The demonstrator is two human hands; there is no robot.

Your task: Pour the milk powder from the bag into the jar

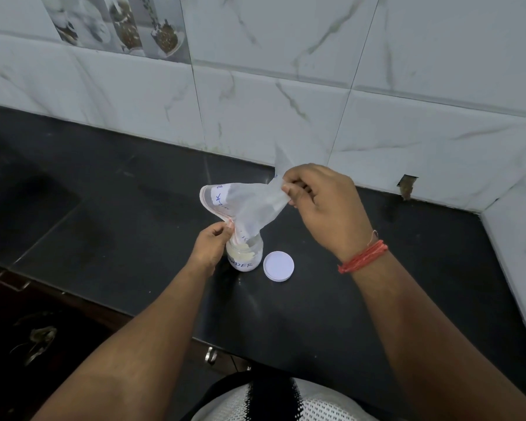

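Progress looks pretty far along to me, judging purely by how things sit: the bag is upended and looks nearly flat, and the jar already has powder in it, so I'd guess most of the pour is done and what's left is shaking out the dregs, pulling the bag away and screwing the lid on.

Biggest thing first: the black counter, running along a marble-look tiled wall, with nothing on it but the task stuff, all sitting mid-scene toward the near edge.

Next, the bag, a translucent zip pouch with blue handwriting on it, held mouth-down over the jar. It looks limp and mostly empty; I can't tell whether any powder is left inside. The right hand holds it up from the far right, fingertips pinching the bag's bottom end. There's an orange thread band on that wrist.

The left hand is on the near left side, thumb and fingers pinching the pink zip edge right at the jar's neck to steer the opening in.

The jar is small and clear and stands upright on the counter, with a handwritten label and pale cream powder visible in its upper part.

Smallest: the white lid, lying flat just right of the jar, not touching it.
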